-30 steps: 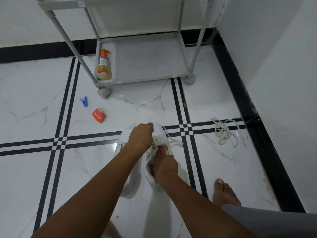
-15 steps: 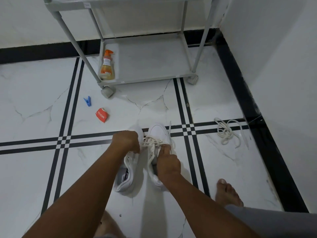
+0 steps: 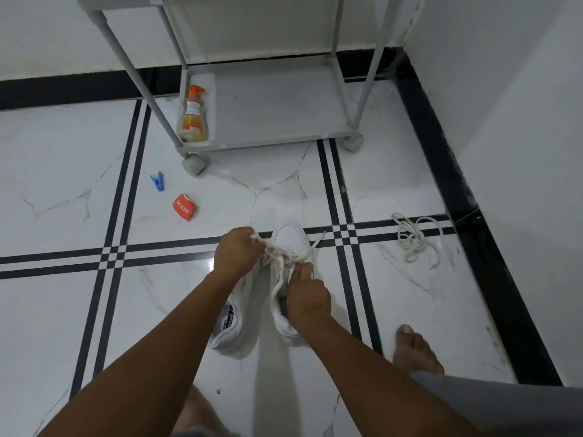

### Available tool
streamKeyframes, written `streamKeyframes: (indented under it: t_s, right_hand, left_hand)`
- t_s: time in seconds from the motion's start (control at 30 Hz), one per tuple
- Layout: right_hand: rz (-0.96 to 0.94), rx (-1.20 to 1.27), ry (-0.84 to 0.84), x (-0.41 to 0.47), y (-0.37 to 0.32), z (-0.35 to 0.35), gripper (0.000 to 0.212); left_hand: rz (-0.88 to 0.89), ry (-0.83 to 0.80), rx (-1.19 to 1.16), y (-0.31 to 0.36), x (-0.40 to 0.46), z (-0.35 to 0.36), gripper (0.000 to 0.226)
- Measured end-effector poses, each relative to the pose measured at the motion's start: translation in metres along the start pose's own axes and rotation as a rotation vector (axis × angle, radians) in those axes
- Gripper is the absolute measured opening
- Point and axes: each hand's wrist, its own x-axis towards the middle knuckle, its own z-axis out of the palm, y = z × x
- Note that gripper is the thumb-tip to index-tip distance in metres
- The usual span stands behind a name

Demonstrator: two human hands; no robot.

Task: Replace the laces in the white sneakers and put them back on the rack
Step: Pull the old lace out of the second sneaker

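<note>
Two white sneakers stand side by side on the tiled floor. The right sneaker carries a white lace through its eyelets. My left hand pinches one end of that lace and holds it out to the left. My right hand grips the sneaker's tongue area, thumb pressed by the eyelets. The left sneaker lies partly under my left forearm, its printed insole showing. A second loose white lace lies in a heap on the floor to the right. The grey rack stands ahead against the wall.
An orange spray bottle stands on the rack's bottom shelf. A blue clothes peg and a red sachet lie on the floor at left. My bare foot is at lower right. Walls close off the right side.
My left hand has drawn back from over the sneaker's toe to the left, pulling the lace end with it. My right hand stays on the right sneaker.
</note>
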Motion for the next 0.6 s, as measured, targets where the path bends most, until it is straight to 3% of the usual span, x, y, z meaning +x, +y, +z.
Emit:
streamKeyframes:
  t_s: [0.1, 0.2, 0.27, 0.3, 0.4, 0.47, 0.53, 0.6]
  right_hand:
    - [-0.009, -0.005, -0.013, -0.001, 0.001, -0.002, 0.074]
    - [-0.020, -0.016, -0.015, -0.001, 0.001, -0.003, 0.077]
    - [-0.034, -0.023, -0.017, -0.002, 0.001, -0.005, 0.079]
    - [-0.038, -0.022, -0.013, -0.003, 0.001, -0.006, 0.080]
    - [-0.042, -0.017, -0.002, -0.003, 0.001, -0.006, 0.079]
    - [-0.040, -0.015, 0.008, -0.002, 0.001, -0.005, 0.080]
    - [-0.046, -0.015, 0.009, -0.003, 0.002, -0.006, 0.079]
    - [-0.054, -0.025, 0.004, -0.005, 0.002, -0.007, 0.078]
  left_hand:
    - [-0.125, 0.032, -0.163, -0.003, 0.002, 0.001, 0.020]
    - [-0.275, -0.038, -0.529, 0.006, -0.002, 0.005, 0.016]
    - [-0.304, -0.122, -0.539, 0.011, 0.000, 0.007, 0.023]
    - [-0.250, -0.171, -0.412, 0.012, 0.003, 0.006, 0.029]
    - [-0.048, -0.346, 0.356, 0.010, 0.008, -0.006, 0.027]
    - [-0.057, -0.475, 0.622, 0.014, 0.006, -0.013, 0.029]
    - [-0.058, -0.512, 0.431, 0.022, 0.006, -0.024, 0.028]
    - [-0.096, -0.454, -0.019, 0.035, 0.005, -0.040, 0.027]
